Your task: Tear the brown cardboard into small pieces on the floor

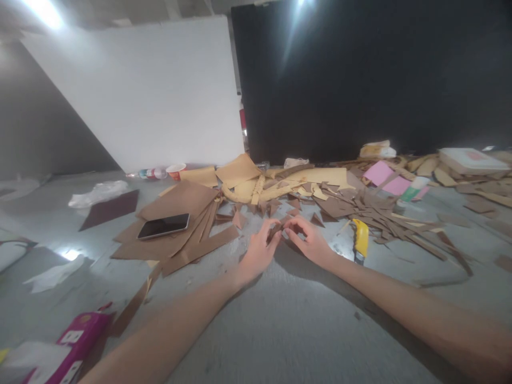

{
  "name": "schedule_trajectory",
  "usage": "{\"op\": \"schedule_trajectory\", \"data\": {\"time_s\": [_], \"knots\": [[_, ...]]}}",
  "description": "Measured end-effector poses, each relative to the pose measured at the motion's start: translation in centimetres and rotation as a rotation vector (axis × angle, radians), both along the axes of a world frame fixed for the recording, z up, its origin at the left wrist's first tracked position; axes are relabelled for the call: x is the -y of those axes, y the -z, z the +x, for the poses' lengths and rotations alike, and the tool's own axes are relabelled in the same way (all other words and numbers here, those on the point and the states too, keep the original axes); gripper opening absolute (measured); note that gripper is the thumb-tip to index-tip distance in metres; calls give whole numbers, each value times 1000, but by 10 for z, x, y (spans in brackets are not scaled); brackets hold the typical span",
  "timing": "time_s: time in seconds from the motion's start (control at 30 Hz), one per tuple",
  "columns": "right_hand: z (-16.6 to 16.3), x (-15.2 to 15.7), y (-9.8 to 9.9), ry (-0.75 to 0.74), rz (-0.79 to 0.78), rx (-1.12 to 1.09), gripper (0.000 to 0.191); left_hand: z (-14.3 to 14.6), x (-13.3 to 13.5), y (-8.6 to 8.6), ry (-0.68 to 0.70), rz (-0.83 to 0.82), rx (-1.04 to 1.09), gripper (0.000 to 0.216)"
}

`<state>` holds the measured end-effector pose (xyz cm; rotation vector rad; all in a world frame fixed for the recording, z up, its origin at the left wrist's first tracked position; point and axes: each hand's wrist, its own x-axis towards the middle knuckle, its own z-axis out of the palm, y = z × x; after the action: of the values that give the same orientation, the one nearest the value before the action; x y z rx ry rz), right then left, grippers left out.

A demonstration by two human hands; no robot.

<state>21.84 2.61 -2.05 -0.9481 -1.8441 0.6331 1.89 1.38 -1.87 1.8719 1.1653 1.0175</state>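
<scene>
My left hand [262, 242] and my right hand [308, 240] meet at the middle of the table, thumbs and fingers pinched around a small piece of brown paper [276, 230]. Fingers hide much of the piece, so its full shape cannot be made out. Just beyond the hands lie several small brown folded paper triangles [239, 218]. To the right of my right hand rests a yellow utility knife [360, 239]. A pile of brown paper strips [384, 216] spreads behind the knife.
A phone [164, 226] lies on stacked brown sheets [188, 194] at left. Nearer is a magenta power strip [82, 336]. Tan paper pieces [239, 173], a paper cup [176, 170], pink paper [386, 178] and a white box [474, 161] line the back, before white and black boards.
</scene>
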Motion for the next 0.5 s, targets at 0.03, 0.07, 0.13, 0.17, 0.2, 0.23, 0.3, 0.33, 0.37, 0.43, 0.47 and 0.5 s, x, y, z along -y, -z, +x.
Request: {"op": "schedule_trajectory", "data": {"time_s": [0.03, 0.07, 0.13, 0.17, 0.2, 0.23, 0.3, 0.33, 0.37, 0.43, 0.47, 0.5], "knots": [[0, 0, 0, 10, -9, -5, 16, 0, 0, 0, 5, -3, 1, 32], [0, 0, 0, 20, -18, -10, 16, 0, 0, 0, 12, -7, 6, 33], [0, 0, 0, 27, -37, -18, 17, 0, 0, 0, 23, -9, 12, 37], [0, 0, 0, 20, -46, -18, 17, -1, 0, 1, 25, -6, 10, 38], [0, 0, -1, 8, -51, -15, 17, -1, -1, 1, 22, -3, 8, 39], [1, 0, -1, -6, -50, -7, 17, -1, -1, 1, 20, 0, 6, 40], [1, 0, -1, -23, -26, 7, 17, -1, -1, 1, 18, 2, 14, 41], [1, -1, 0, -26, -8, 13, 17, 0, -1, 1, 17, 2, 23, 41], [0, -1, 0, -24, 11, 15, 17, 0, -1, 2, 16, 2, 34, 42], [0, -1, 1, -12, 38, 18, 18, 0, -1, 2, 16, 0, 56, 41], [0, -1, 1, -5, 46, 20, 18, 0, -1, 2, 16, -1, 65, 41], [0, -1, 1, 0, 52, 21, 19, 0, 0, 2, 17, -3, 71, 41]]}}
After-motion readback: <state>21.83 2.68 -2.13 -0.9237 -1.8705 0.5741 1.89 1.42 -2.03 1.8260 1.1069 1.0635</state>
